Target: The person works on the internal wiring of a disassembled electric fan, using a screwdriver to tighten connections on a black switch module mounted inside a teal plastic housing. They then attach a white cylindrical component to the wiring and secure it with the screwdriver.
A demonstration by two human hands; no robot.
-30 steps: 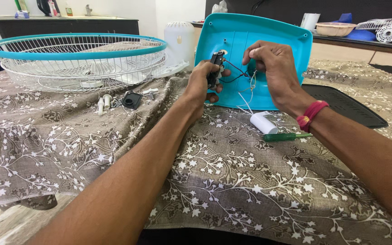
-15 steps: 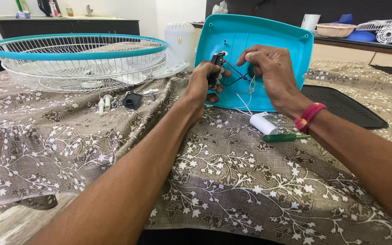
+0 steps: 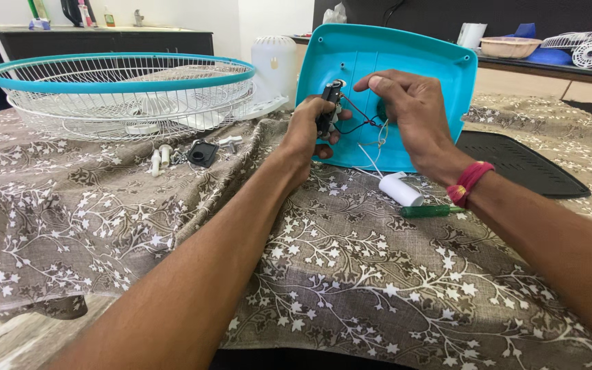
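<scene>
Wired switch at turquoise fan base.
L hand (image 3: 307,133) clamps small black switch (image 3: 326,109); R hand (image 3: 409,113) fingers curled, pinch unclear. Light, wires (image 3: 364,123) likely fragile — hold by body.

Head view, looking down, seemingly close

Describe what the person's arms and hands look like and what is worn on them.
Both forearms are bare, with no sleeves in view and no gloves. The left hand wears nothing that shows. The right hand has a red and pink thread band wound around its wrist. No rings or watch can be seen.
</scene>
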